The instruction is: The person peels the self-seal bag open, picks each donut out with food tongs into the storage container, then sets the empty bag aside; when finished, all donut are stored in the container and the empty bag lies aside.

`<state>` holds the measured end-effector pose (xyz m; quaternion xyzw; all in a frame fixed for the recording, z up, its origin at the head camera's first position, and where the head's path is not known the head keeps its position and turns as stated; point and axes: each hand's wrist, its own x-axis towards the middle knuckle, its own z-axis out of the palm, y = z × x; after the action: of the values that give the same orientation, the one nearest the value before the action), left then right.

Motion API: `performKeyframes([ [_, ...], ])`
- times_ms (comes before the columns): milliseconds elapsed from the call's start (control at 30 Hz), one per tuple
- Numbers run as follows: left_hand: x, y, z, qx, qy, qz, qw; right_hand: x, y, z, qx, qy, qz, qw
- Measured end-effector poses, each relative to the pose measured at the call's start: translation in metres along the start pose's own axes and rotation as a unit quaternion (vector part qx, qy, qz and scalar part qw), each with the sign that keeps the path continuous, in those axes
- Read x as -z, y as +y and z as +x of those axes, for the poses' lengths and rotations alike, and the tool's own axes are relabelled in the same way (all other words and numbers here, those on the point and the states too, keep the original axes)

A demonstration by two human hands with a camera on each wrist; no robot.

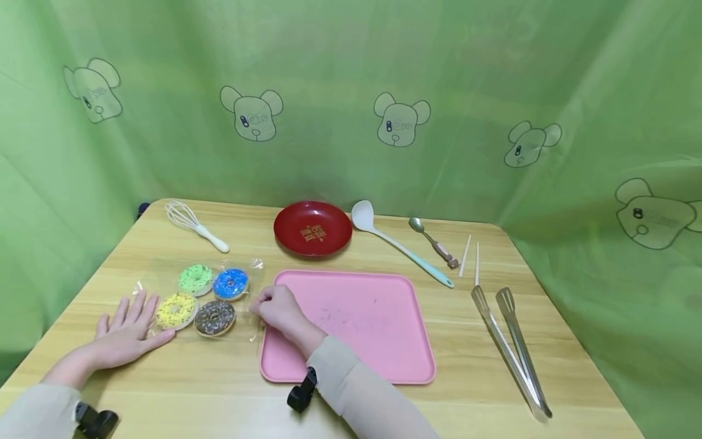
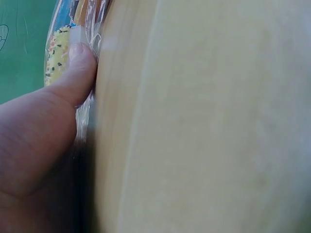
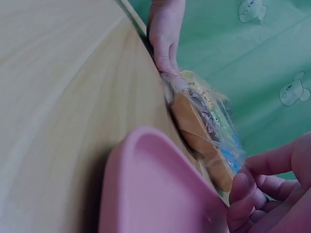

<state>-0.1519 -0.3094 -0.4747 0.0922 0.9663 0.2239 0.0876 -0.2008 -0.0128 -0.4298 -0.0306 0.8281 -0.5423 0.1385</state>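
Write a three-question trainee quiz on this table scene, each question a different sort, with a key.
1. True or false: the left hand lies flat with straight fingers on the edge of the clear bag of doughnuts.
2. Multiple choice: what does the right hand pinch? A) the pink tray B) the bag's edge C) the tongs
3. Fill in: the red plate sits between the whisk and the white ____.

Key: 1 true; 2 B; 3 ladle.
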Motion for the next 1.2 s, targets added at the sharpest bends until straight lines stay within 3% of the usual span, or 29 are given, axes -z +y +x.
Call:
performKeyframes([
  [267, -0.001, -0.008, 0.002, -0.002, -0.003, -0.002, 1.0000, 0.010, 0.011, -0.004, -0.019, -0.006, 0.085, 0.996],
  [533, 0.001, 0.000, -0.001, -0.003, -0.002, -0.001, 1.0000, 0.015, 0.019, -0.006, -0.021, -0.035, 0.121, 0.992],
  [733, -0.001, 0.000, -0.001, 0.001, 0.004, 0.002, 1.0000, 0.019, 0.017, -0.004, -0.033, -0.045, 0.109, 0.992],
  [1033, 0.001, -0.001, -0.001, 0.004, -0.004, 0.001, 1.0000, 0.005, -0.004, 0.014, -0.023, -0.008, 0.048, 0.999],
  [1200, 0.004, 0.008, -0.004, 0.001, -0.004, -0.005, 1.0000, -0.005, -0.010, 0.027, -0.046, 0.013, 0.024, 0.999],
])
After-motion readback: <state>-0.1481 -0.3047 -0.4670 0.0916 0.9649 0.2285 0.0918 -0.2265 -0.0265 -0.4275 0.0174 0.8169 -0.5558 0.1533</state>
